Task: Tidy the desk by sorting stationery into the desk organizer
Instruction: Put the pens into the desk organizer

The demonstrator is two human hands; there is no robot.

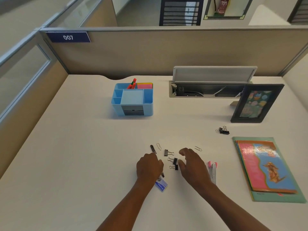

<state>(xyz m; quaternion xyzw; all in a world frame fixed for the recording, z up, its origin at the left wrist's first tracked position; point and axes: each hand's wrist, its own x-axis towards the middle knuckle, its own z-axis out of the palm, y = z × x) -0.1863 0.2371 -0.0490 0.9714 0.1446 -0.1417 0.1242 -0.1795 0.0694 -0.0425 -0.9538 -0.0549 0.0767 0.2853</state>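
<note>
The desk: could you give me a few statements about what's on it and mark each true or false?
1. The blue organizer holds red markers in a back compartment. True.
2. The photo frame lies flat on the booklets. False: it stands upright, behind the booklets and apart from them.
3. Binder clips lie on the desk between the left hand and the right hand. True.
4. All the binder clips are in the organizer. False: several lie loose near the hands, and more sit near the frame.
5. The right hand is lifting a paper clip. False: that clip lies on the desk beside the hand.
</note>
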